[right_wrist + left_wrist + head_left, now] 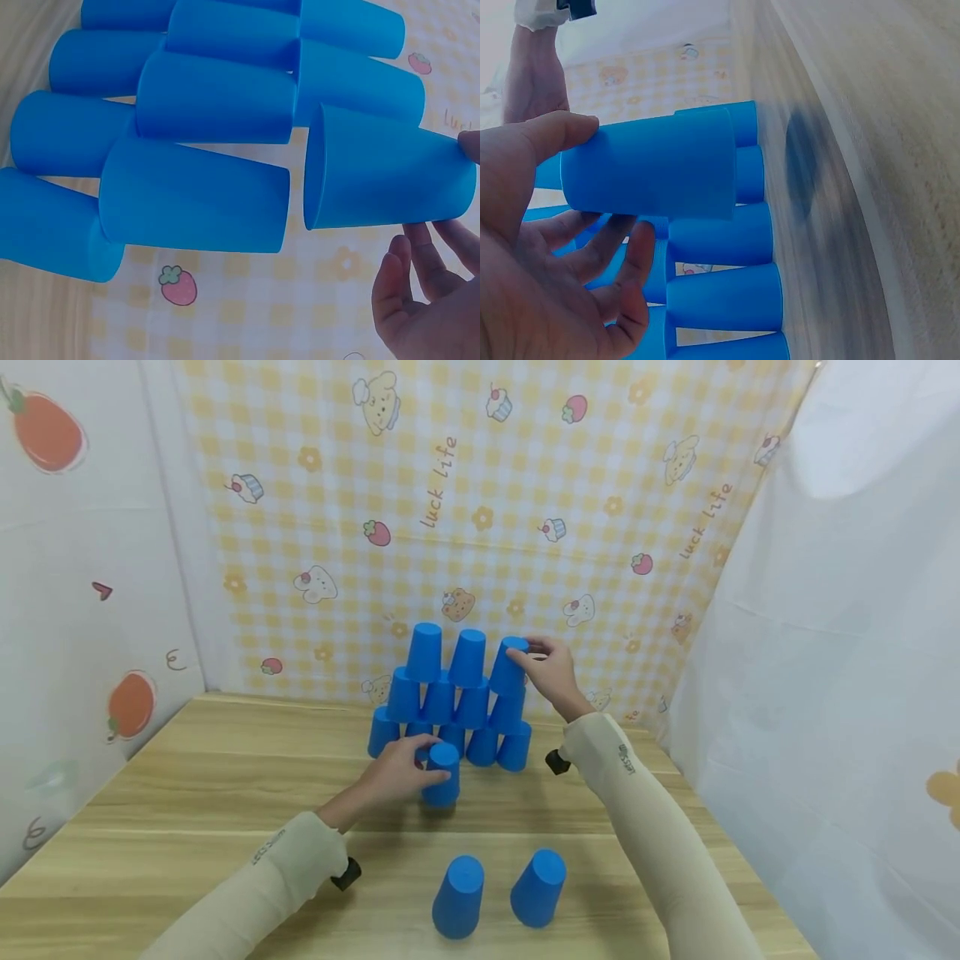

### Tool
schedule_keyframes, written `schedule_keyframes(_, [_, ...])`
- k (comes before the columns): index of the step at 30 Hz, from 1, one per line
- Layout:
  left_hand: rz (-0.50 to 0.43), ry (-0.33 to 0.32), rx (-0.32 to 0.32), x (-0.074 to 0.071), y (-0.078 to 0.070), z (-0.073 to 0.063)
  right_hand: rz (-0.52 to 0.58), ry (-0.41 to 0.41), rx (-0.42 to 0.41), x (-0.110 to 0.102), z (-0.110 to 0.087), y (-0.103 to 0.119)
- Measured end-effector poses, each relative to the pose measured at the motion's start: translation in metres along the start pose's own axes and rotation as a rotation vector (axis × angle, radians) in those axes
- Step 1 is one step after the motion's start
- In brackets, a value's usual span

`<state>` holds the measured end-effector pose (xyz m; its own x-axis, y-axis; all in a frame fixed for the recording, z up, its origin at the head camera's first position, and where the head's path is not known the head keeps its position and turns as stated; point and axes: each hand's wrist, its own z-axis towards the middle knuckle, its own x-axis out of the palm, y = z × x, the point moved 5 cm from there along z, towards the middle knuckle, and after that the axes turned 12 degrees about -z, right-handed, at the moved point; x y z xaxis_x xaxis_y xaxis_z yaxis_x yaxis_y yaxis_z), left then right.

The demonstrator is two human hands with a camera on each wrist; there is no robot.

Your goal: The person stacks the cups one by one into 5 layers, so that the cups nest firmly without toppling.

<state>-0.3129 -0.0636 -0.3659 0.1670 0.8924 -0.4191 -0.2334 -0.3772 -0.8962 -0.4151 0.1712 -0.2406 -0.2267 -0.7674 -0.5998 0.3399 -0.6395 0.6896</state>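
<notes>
Blue cups stand upside down in a stacked wall (pixel 437 700), several in each of the two lower rows. Two cups stand in the third row. At that row's right end, my right hand (pixel 553 675) pinches a blue cup (pixel 390 171) near its base; a small gap shows between its rim and the cups below in the right wrist view. My left hand (pixel 399 768) grips another upside-down blue cup (pixel 652 165) between thumb and fingers, in front of the wall. That cup hangs above the table, its shadow visible on the wood in the left wrist view.
Two more upside-down blue cups, a left one (pixel 458 897) and a right one (pixel 538 888), stand on the wooden table (pixel 187 793) near its front. A yellow checked cloth (pixel 480 518) hangs behind the wall of cups. White cloths hang at both sides.
</notes>
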Motion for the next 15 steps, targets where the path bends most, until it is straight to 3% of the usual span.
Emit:
schedule_keyframes(6, [-0.011,-0.009,-0.010,-0.004,0.002,-0.001,-0.021,0.024,0.015,0.005,0.007,-0.001])
schedule_keyframes(15, [-0.013,-0.012,0.065,-0.012,-0.007,-0.001,-0.035,0.029,0.034,0.007,0.011,-0.006])
